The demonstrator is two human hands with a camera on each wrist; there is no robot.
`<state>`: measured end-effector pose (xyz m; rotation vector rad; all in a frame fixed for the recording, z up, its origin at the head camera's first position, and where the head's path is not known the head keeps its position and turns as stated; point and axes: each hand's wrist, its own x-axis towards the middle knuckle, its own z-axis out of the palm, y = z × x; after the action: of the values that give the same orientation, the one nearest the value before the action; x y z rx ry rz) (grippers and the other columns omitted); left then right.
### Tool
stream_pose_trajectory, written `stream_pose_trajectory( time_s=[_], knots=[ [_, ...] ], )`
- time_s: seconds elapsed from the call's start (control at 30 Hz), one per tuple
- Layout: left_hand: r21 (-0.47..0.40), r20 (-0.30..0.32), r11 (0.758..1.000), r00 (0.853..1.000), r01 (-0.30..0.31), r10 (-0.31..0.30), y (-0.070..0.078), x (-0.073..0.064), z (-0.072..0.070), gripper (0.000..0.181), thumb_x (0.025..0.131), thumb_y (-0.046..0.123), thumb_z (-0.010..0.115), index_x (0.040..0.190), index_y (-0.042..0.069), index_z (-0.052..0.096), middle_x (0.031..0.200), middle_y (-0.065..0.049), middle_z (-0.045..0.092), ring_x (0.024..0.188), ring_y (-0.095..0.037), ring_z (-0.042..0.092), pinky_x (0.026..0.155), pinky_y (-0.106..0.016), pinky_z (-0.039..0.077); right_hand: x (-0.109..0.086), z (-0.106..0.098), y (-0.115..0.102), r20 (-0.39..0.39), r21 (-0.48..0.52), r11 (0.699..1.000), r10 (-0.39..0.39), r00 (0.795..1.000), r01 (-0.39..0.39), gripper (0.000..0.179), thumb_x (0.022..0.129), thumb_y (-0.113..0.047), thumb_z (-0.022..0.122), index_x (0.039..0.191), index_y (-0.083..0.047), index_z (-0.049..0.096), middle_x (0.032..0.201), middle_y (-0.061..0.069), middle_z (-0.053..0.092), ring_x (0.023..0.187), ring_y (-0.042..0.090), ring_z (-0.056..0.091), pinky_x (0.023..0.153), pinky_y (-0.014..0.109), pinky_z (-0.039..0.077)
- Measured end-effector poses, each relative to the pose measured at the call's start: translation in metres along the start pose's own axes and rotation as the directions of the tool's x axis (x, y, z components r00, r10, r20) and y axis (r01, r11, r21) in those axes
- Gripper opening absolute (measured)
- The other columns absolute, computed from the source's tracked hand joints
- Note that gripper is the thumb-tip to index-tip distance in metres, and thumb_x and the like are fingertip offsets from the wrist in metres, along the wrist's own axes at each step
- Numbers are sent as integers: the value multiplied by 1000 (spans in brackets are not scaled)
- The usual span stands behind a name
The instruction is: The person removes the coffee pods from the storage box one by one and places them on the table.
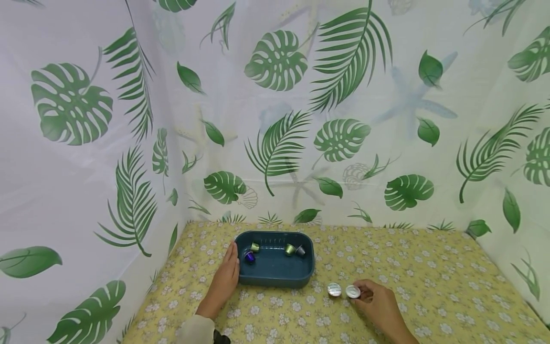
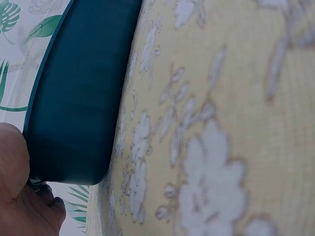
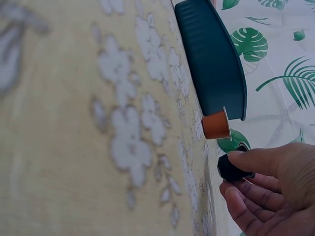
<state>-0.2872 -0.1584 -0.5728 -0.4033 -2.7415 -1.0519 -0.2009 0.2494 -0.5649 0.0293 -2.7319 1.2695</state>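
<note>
A dark teal plastic tray [image 1: 275, 282] sits on the table, and my left hand [image 1: 226, 274] rests along its left end with fingers extended against the wall. Inside the tray lie coffee capsules: a blue one [image 1: 249, 257] and a green one [image 1: 255, 247] at left, another green one [image 1: 290, 249] and a grey one [image 1: 300, 251] at right. To the right of the tray, my right hand [image 1: 378, 303] pinches a black coffee capsule [image 3: 230, 168] between thumb and fingers, its silver lid facing up. Beside it an orange capsule [image 3: 215, 126] stands lid up on the cloth.
A yellow floral cloth [image 1: 451, 286] covers the table. White leaf-print sheets [image 1: 292, 143] hang behind it and along both sides. The orange capsule stands between the tray and my right hand.
</note>
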Motion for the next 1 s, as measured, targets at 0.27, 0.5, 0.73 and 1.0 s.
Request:
stream_pose_trajectory(
  time_s=[0.27, 0.5, 0.73, 1.0],
  knots=[
    [0, -4, 1000, 1000, -1, 1, -1, 1, 1, 55, 113, 18, 35, 160, -4, 16, 169, -16, 8, 152, -36, 22, 116, -54, 31, 0, 1, 1, 15, 7, 1000, 3, 1000, -3, 40, 76, 0, 87, 112, 3, 71, 92, 1, 71, 78, 14, 66, 70, 29, 58],
    [1, -5, 1000, 1000, -3, 3, -4, 2, 2, 55, 113, 18, 35, 160, -3, 16, 169, -16, 8, 152, -35, 21, 117, -54, 30, 0, 2, 3, 27, 24, 1000, 12, 1000, -12, 40, 75, 2, 87, 111, 3, 70, 93, 3, 70, 78, 15, 67, 69, 27, 58],
    [0, -2, 1000, 1000, -4, 4, -5, 3, 3, 55, 113, 18, 35, 161, -3, 16, 169, -16, 7, 151, -36, 22, 116, -55, 31, 3, 3, 3, 38, 14, 1000, 18, 999, -18, 39, 74, 3, 87, 109, 1, 71, 91, 2, 70, 76, 14, 66, 68, 27, 57],
    [-1, -5, 1000, 1000, -4, 4, -5, 2, 3, 55, 113, 18, 35, 160, -4, 17, 169, -16, 7, 151, -36, 22, 116, -55, 31, 5, 1, 2, 43, -17, 1000, 17, 999, -17, 39, 75, 4, 86, 110, 0, 71, 89, 0, 69, 73, 13, 64, 65, 28, 55]
  ],
)
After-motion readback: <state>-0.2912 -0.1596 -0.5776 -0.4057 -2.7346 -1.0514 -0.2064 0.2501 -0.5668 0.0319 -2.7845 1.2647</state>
